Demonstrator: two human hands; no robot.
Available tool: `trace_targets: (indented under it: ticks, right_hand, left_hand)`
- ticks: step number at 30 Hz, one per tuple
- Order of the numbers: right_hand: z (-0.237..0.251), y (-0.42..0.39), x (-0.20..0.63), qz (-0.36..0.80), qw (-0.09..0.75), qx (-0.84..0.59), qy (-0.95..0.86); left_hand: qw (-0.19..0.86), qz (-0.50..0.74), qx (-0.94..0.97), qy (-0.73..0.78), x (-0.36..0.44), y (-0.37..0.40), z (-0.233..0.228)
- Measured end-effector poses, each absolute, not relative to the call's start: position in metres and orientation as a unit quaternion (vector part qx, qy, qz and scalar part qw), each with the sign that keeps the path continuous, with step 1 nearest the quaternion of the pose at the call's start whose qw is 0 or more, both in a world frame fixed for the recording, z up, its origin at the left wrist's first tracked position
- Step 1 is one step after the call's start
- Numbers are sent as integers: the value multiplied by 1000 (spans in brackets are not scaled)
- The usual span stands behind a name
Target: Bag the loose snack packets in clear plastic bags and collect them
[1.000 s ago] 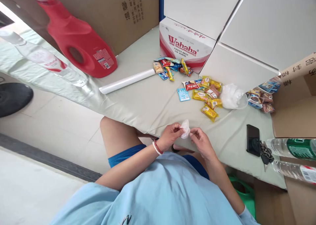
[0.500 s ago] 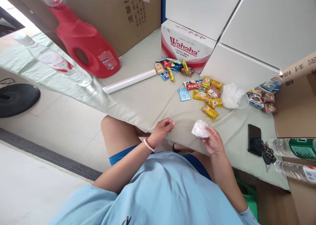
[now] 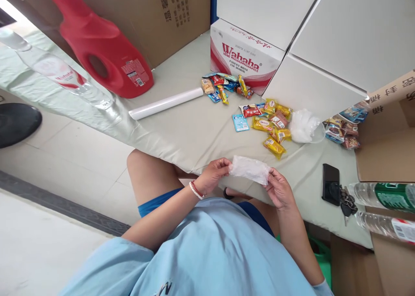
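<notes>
A crinkled, whitish translucent plastic bag (image 3: 249, 169) is stretched in a flat strip between my two hands, above the table's front edge. My left hand (image 3: 216, 173) pinches its left end between thumb and fingers. At the opposite end my right hand (image 3: 278, 187) grips the corner, fingers closed. Just beyond the strip lie several yellow-wrapped snacks (image 3: 274, 147). To their right, a clear round bowl (image 3: 320, 133) holds a bundle of white plastic bags (image 3: 303, 125).
A white roll (image 3: 167, 103), a red jug (image 3: 106, 58) and a clear water bottle (image 3: 61, 73) stand or lie leftward. Behind are a Wahaha carton (image 3: 243, 56) and more snack packets (image 3: 222, 86). Rightward lie a phone (image 3: 331, 184), keys (image 3: 348, 203) and bottles (image 3: 394, 195).
My left hand, earlier apart from the plastic, now holds its left end. The bunched piece in my right hand is now drawn out into a wider strip. The view has shifted slightly.
</notes>
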State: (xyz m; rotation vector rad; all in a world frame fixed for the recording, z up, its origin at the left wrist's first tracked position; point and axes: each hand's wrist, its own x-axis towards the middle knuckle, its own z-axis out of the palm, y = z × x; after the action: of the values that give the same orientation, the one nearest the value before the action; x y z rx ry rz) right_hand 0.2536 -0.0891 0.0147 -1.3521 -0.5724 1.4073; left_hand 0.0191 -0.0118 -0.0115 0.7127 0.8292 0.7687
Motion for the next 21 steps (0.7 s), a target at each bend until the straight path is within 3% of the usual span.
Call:
trace_targets:
  ticks: [6,11,14,18,21]
  right_hand:
    - [9,-92,248,610,499,-564,-247]
    - [18,-85,247,536,443,-587,-414]
    - [21,-82,253,443,426,-637,-465]
    - [30,-81,249,212,443,-672,-554]
    - [37,-75,234,212,364,-577,-699]
  left_hand:
    - [848,312,232,360,6,-13,-8]
    - [850,253,291,359,11,-12,-7]
    - [806,277,372,368,15,-12,-7]
    - [741,326,436,392,20,-16,-2]
    - [729,335,453,389,23,-19,2]
